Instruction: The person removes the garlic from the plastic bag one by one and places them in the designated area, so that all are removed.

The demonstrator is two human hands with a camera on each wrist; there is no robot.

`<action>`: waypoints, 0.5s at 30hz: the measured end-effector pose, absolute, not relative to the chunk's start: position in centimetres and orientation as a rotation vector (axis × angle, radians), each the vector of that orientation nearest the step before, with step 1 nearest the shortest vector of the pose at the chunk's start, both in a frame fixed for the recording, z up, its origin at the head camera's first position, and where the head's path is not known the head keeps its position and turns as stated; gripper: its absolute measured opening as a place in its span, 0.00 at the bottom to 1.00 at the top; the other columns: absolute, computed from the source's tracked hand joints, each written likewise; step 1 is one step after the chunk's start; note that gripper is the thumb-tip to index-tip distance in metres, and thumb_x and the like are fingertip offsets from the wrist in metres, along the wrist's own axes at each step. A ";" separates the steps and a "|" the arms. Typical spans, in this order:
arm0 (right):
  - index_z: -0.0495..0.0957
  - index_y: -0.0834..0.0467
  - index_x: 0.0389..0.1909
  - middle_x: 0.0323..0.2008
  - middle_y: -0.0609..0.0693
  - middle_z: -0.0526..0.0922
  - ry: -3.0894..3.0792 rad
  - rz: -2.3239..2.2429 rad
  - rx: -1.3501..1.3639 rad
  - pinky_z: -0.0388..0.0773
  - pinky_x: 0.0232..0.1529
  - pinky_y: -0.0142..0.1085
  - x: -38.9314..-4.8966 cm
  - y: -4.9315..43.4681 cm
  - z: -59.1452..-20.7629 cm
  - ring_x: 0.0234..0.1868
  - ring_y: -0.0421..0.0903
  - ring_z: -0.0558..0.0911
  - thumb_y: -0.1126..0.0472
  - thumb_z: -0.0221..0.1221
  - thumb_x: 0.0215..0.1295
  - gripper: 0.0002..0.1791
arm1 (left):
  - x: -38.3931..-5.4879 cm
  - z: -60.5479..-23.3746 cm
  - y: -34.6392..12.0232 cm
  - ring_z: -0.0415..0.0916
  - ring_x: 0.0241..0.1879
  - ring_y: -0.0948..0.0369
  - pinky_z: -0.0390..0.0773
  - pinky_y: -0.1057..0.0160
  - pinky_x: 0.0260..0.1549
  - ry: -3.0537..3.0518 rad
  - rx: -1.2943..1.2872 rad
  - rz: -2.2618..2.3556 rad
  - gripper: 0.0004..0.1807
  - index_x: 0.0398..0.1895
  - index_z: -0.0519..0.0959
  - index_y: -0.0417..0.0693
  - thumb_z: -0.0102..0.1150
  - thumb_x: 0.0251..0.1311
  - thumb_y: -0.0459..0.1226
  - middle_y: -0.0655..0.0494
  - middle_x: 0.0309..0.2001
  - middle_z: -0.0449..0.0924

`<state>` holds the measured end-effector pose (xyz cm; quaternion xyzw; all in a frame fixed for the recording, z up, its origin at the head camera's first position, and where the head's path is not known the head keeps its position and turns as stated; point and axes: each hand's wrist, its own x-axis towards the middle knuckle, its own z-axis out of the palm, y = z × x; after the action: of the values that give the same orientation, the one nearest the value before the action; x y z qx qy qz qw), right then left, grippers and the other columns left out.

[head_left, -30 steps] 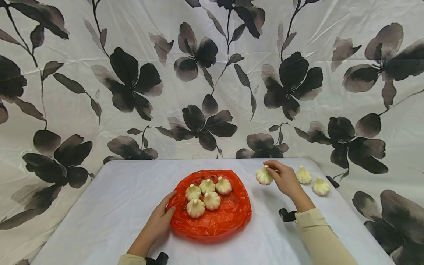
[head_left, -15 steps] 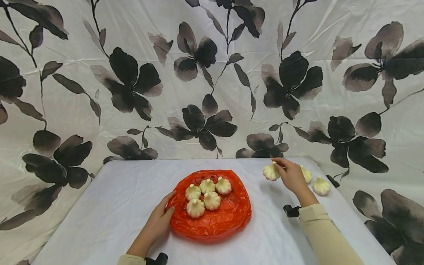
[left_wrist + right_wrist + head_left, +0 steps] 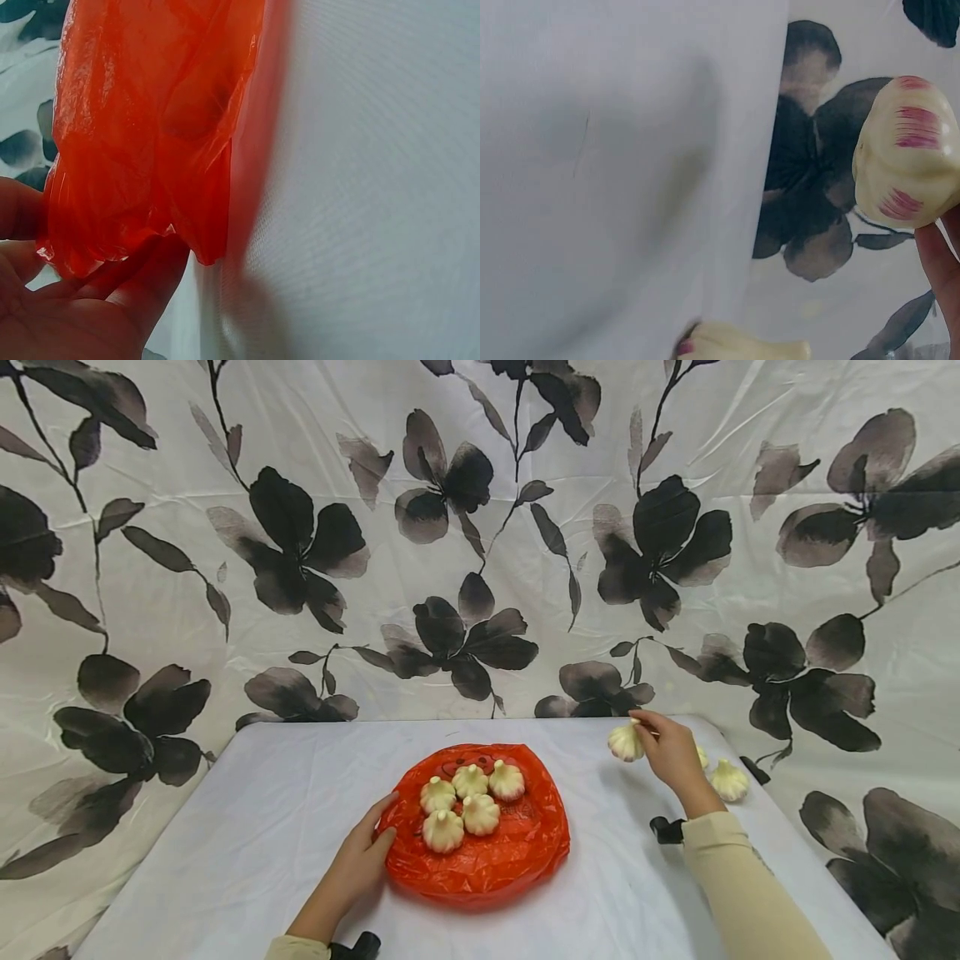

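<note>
A red plastic bag (image 3: 480, 864), round in outline with a printed face, lies on the white-covered table. Several garlic bulbs (image 3: 480, 814) sit grouped on top of it. My left hand (image 3: 358, 856) holds the bag's left edge; in the left wrist view its fingers (image 3: 154, 289) go under the crinkled red film. My right hand (image 3: 671, 756) pinches another garlic bulb (image 3: 626, 742) near its stem, held above the table to the right of the bag. Pink streaks mark this bulb's base in the right wrist view.
Two more garlic bulbs rest near the table's right edge, one in plain sight (image 3: 727, 780) and one mostly hidden behind my right hand. A floral cloth (image 3: 450, 527) hangs behind the table (image 3: 247, 827).
My right hand has moved right and slightly away with the garlic bulb, now covering most of a bulb on the table. The left hand and the bag have stayed in place.
</note>
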<state>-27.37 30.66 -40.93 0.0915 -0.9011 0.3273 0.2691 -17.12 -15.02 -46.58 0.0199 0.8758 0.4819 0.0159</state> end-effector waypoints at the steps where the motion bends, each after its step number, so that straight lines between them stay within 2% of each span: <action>1: 0.80 0.65 0.52 0.46 0.66 0.84 -2.425 0.878 0.247 0.82 0.46 0.50 -27.5 30.7 -40.9 0.47 0.61 0.84 0.69 0.56 0.66 0.14 | -17.1 -46.6 -15.0 0.52 0.74 0.41 0.59 0.36 0.67 2.725 0.064 1.499 0.30 0.74 0.56 0.59 0.44 0.70 0.37 0.46 0.74 0.57; 8: 0.79 0.67 0.51 0.47 0.66 0.83 -2.437 0.867 0.232 0.82 0.47 0.51 -27.9 31.5 -41.3 0.48 0.62 0.83 0.70 0.55 0.66 0.13 | -17.3 -46.8 -15.2 0.51 0.74 0.41 0.56 0.36 0.68 2.723 0.067 1.508 0.30 0.74 0.57 0.58 0.44 0.69 0.36 0.45 0.74 0.57; 15: 0.80 0.67 0.49 0.45 0.66 0.83 -2.427 0.817 0.228 0.82 0.45 0.52 -28.4 32.2 -42.2 0.45 0.62 0.84 0.71 0.57 0.64 0.13 | -17.3 -47.0 -15.1 0.51 0.74 0.42 0.58 0.36 0.67 2.724 0.052 1.488 0.30 0.74 0.56 0.59 0.43 0.70 0.37 0.46 0.75 0.56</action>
<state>-28.44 32.25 -42.22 0.0851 -0.9059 0.3048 0.2813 -17.30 -15.12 -46.99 0.0167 0.8773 0.4794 0.0186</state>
